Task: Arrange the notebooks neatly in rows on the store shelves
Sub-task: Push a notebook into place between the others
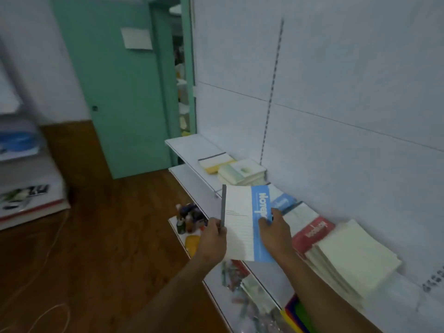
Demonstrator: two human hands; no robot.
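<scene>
Both hands hold a white notebook with a blue band and grey spine (242, 219) above the white shelf (189, 147). My left hand (215, 239) grips its spine edge; my right hand (275, 233) pinches the blue side. Behind it on the shelf lie more notebooks: a yellow-edged one (215, 162), a pale green stack (242, 173), a blue one (283, 203), a red one (312, 233) and a tall cream stack (348, 260) at the right.
Lower shelves (189, 179) under my arms carry small bottles (189, 216), a yellow item (192, 242) and packaged goods (242, 284). A teal door (115, 92) stands at the left beyond a brown wooden floor (96, 248). Another shelf unit with magazines (26, 195) is far left.
</scene>
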